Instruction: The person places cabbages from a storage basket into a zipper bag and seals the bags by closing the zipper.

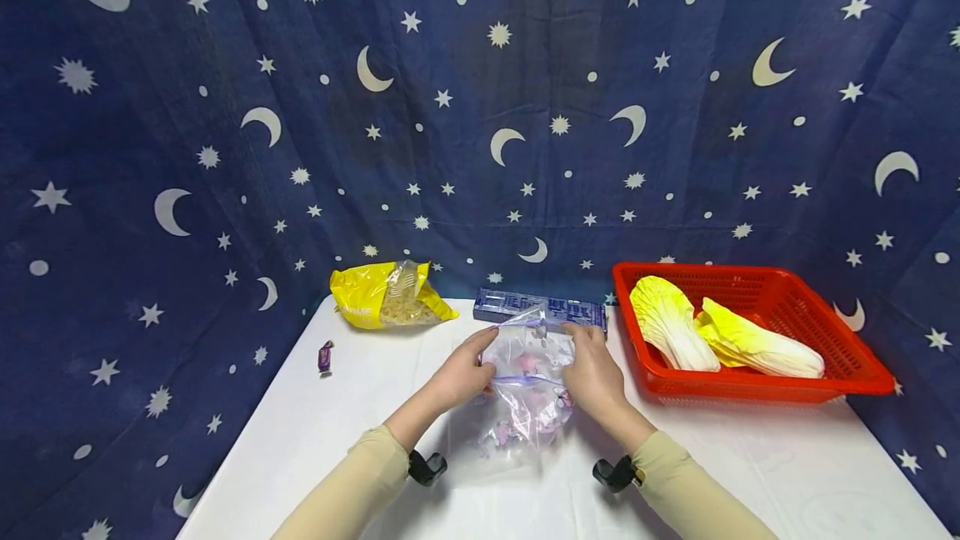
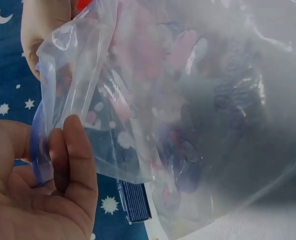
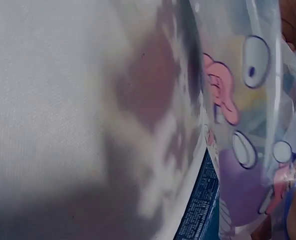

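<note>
A clear zip bag (image 1: 517,432) with purple zip strips and pink and purple cartoon prints is held up between both hands over the white table. At its upper left edge, the left hand (image 1: 461,373) pinches the plastic; in the left wrist view that hand (image 2: 48,180) has its fingers bent around the rim by the purple zip. The right hand (image 1: 597,373) grips the opposite side of the bag at about the same height. Its fingers show only at the edge of the right wrist view, where the printed film (image 3: 242,150) fills the right part.
A dark blue printed box (image 1: 540,307) lies behind the bag. Back left is a yellow packet (image 1: 382,298) with a see-through window, and nearer is a small purple wrapped candy (image 1: 325,358). A red basket (image 1: 652,382) at right holds two Chinese cabbages (image 1: 667,319).
</note>
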`<state>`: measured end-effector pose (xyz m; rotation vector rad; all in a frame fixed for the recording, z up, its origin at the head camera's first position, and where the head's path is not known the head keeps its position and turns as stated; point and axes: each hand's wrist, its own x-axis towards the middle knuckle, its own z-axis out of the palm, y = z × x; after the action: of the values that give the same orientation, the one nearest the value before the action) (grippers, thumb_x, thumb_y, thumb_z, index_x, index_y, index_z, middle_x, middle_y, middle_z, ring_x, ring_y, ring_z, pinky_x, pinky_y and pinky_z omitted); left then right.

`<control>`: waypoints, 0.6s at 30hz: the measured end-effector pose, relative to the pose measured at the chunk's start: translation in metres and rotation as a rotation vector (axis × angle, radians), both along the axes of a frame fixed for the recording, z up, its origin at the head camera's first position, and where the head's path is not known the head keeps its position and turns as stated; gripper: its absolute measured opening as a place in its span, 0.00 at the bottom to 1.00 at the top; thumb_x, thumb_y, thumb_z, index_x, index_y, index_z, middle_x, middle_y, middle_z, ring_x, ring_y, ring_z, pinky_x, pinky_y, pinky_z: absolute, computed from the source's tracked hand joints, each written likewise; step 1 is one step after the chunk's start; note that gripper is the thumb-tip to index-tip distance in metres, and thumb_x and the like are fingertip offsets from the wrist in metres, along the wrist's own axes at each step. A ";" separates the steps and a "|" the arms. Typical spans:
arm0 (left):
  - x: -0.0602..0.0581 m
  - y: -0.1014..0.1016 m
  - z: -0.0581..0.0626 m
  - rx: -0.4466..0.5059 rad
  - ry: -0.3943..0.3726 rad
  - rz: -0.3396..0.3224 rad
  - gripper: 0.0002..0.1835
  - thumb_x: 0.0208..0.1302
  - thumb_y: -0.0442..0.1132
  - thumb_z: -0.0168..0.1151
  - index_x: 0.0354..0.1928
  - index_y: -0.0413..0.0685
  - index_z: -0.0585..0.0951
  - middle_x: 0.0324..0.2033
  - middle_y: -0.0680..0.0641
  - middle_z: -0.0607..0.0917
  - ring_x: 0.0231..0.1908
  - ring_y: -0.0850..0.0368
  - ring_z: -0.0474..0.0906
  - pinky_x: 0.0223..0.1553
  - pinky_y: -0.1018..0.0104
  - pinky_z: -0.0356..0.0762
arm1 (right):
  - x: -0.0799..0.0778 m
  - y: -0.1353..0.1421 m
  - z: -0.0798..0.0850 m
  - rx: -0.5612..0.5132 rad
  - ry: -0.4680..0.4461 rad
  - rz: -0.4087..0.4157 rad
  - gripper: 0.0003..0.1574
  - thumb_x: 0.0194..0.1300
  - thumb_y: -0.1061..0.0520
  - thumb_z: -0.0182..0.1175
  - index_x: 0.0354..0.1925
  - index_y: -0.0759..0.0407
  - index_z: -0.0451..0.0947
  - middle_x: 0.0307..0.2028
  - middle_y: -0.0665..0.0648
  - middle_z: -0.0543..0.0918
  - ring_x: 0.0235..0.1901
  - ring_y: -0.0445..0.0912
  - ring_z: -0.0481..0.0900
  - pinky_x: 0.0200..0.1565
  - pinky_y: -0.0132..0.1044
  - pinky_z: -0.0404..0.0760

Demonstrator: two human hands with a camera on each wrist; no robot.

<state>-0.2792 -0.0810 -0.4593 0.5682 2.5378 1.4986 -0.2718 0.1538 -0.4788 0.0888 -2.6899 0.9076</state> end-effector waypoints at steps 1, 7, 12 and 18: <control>0.000 0.000 0.000 -0.009 0.004 -0.001 0.38 0.60 0.24 0.50 0.76 0.31 0.61 0.75 0.35 0.61 0.21 0.58 0.77 0.30 0.58 0.88 | 0.000 0.000 -0.001 -0.005 0.004 0.004 0.46 0.47 0.72 0.57 0.68 0.61 0.71 0.56 0.69 0.71 0.43 0.63 0.81 0.27 0.48 0.79; -0.002 0.001 -0.003 0.056 -0.010 0.034 0.38 0.61 0.23 0.50 0.76 0.30 0.59 0.76 0.32 0.58 0.22 0.57 0.77 0.30 0.56 0.89 | 0.001 -0.002 -0.006 -0.184 -0.053 0.089 0.45 0.54 0.71 0.61 0.72 0.64 0.66 0.57 0.68 0.71 0.40 0.56 0.79 0.32 0.40 0.80; -0.005 0.000 -0.010 0.164 -0.086 0.076 0.38 0.63 0.23 0.52 0.77 0.29 0.56 0.76 0.29 0.56 0.23 0.57 0.77 0.31 0.61 0.89 | 0.003 -0.007 -0.006 -0.411 -0.131 0.176 0.50 0.53 0.71 0.64 0.74 0.71 0.61 0.60 0.69 0.72 0.48 0.57 0.79 0.35 0.32 0.83; -0.008 -0.002 -0.010 0.243 -0.120 0.096 0.38 0.62 0.23 0.54 0.76 0.29 0.59 0.76 0.31 0.54 0.32 0.54 0.77 0.35 0.61 0.89 | 0.005 -0.009 -0.005 -0.448 -0.146 0.199 0.54 0.49 0.72 0.64 0.74 0.74 0.59 0.63 0.71 0.71 0.51 0.59 0.78 0.36 0.31 0.82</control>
<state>-0.2868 -0.0833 -0.4693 0.3762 2.3402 1.8308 -0.2668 0.1444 -0.4834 0.2007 -2.5640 1.6110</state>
